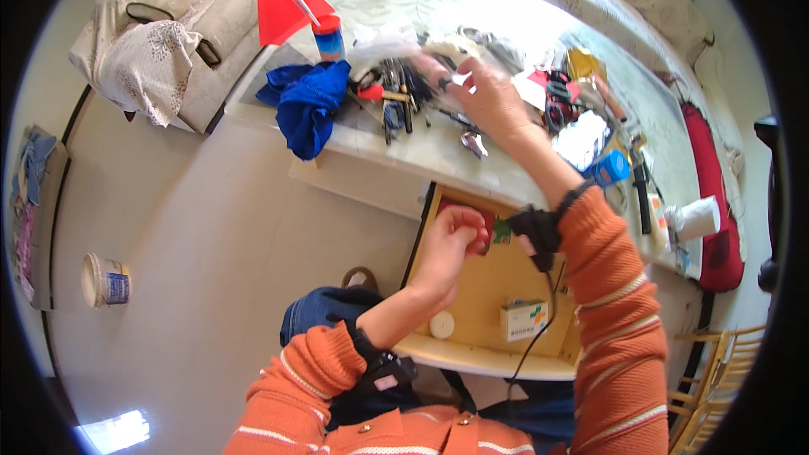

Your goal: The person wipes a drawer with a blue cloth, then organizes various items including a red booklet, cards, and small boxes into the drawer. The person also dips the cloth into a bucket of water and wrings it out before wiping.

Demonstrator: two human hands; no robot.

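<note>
My left hand is above the open wooden drawer, fingers curled inward. A small dark spot shows at its fingertips, and whether it grips anything is unclear. Over a pile of small items on the marble-patterned table reaches my right hand, blurred, thumb and index finger apart. Just left of it lies a pinkish tube-like thing with a dark end; contact cannot be made out. Inside the drawer are a white box with a green cross, a round white object and a green packet.
Left on the table are a blue cloth and a canister with a red flag. At the right lie a phone, a blue-lidded container and a white cup. A bucket stands on the floor.
</note>
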